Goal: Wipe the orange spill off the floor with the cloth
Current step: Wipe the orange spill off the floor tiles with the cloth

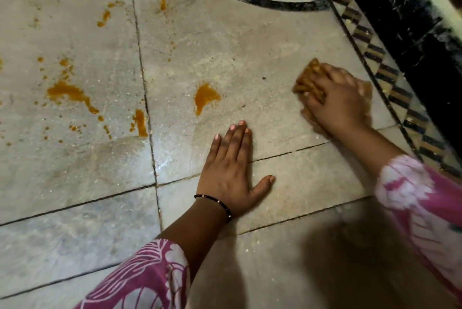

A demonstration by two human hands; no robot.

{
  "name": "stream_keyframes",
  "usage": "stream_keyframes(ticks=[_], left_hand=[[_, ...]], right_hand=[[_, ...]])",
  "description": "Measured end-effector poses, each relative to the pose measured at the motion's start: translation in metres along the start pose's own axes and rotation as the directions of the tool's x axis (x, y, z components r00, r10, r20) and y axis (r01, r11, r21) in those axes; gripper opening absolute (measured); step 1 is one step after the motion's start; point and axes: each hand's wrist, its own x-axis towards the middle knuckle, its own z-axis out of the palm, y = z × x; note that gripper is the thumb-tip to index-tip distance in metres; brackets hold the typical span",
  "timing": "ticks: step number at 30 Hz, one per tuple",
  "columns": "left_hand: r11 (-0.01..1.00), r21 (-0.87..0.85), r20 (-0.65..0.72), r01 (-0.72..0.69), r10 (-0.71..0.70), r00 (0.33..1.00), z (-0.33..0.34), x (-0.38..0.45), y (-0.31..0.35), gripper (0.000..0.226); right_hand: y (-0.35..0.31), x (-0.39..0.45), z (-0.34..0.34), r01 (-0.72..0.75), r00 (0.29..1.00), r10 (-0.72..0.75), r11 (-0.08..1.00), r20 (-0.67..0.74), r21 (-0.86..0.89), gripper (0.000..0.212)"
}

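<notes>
— Cloth (pixel 310 83) location?
— Right side of the floor (pixel 250 46), near the patterned border (pixel 390 83), under the right hand (pixel 337 103); fingers curled over it, gripping.
— Orange spill (pixel 206 97) status?
— Blotches lie left of the cloth, more across the far left tiles.
— Left hand (pixel 232 171)?
— Flat on the floor, fingers straight, holding nothing.

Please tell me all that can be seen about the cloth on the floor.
The cloth is brownish orange and looks like a ribbed or woven fabric, stained by the spill. It is crumpled and lies on the pale stone floor, near the patterned border at the right. The right hand presses on it and covers most of it; only its upper left part and some blurred edges show. It touches no orange spot at this moment.
</notes>
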Motion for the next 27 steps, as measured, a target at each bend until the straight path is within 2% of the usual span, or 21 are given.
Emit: stream_keyframes(ticks=[2,5,10,12,14,18,20,22,25,27], left_hand=[[1.000,0.005,0.007,0.004,-0.004,1.000,-0.002,0.000,0.001,0.091],[1.000,0.022,0.017,0.007,-0.008,1.000,-0.004,0.000,0.001,0.089],[0.992,-0.007,-0.015,0.130,-0.130,0.991,-0.005,-0.032,-0.005,0.083],[0.985,-0.007,-0.018,0.170,-0.170,0.985,-0.006,-0.057,-0.014,0.083],[0.982,0.033,-0.019,0.184,-0.183,0.983,-0.011,-0.075,-0.028,0.085],[0.961,0.126,-0.004,0.246,-0.248,0.969,-0.026,-0.080,-0.068,0.087],[0.952,0.139,0.018,0.271,-0.276,0.961,-0.029,-0.081,-0.079,0.091],[0.955,0.122,0.033,0.270,-0.276,0.961,-0.027,-0.083,-0.083,0.093],[0.955,0.094,0.012,0.280,-0.282,0.959,-0.024,-0.085,-0.081,0.091],[0.956,0.089,-0.001,0.281,-0.282,0.960,-0.024,-0.084,-0.081,0.090]], right_hand=[[-0.032,0.006,0.008,0.087,0.995,-0.086,0.996,0.054,-0.020,0.053],[-0.065,-0.030,0.007,0.276,0.957,-0.276,0.961,0.091,0.013,0.047],[-0.021,-0.094,-0.014,0.477,0.856,-0.475,0.878,0.202,0.039,0.046],[-0.004,-0.086,-0.019,0.461,0.863,-0.459,0.886,0.212,0.044,0.049],[-0.007,-0.060,-0.016,0.387,0.908,-0.387,0.922,0.159,0.031,0.053],[-0.073,-0.010,0.008,0.257,0.965,-0.261,0.963,0.038,0.080,0.050],[-0.117,-0.015,0.020,0.316,0.946,-0.322,0.943,0.047,0.101,0.049],[-0.140,-0.040,0.026,0.434,0.893,-0.445,0.892,0.071,0.125,0.050],[-0.120,-0.075,0.018,0.553,0.811,-0.575,0.814,0.108,0.180,0.046],[-0.091,-0.070,0.009,0.541,0.814,-0.565,0.822,0.135,0.178,0.048]])
